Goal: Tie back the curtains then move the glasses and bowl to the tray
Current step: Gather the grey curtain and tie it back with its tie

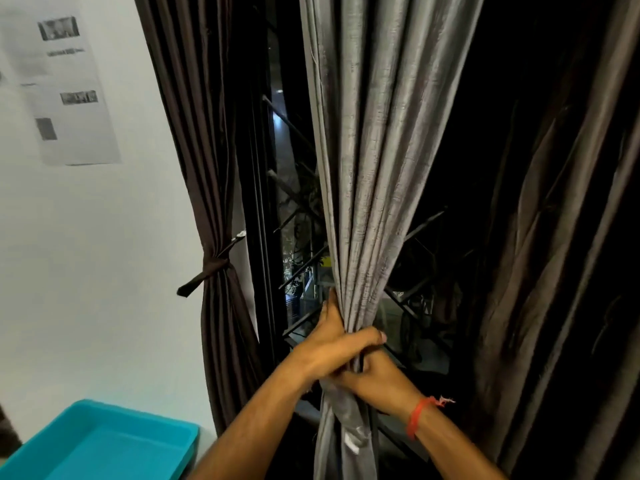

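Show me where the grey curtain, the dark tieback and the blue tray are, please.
grey curtain (pixel 374 174), head view, on the middle folds above the hands.
dark tieback (pixel 211 268), head view, on the band around the brown curtain.
blue tray (pixel 104 445), head view, on its bare floor.

A single head-worn wide-angle view is given, aimed forward and slightly down at close range. The grey curtain (pixel 377 168) and window (pixel 294 237) are faced directly, a wall (pixel 86 254) seen at left.

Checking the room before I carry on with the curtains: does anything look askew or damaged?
Mostly tidy. One paper sheet hangs tilted on the wall, and a loose thread dangles from the grey curtain edge.
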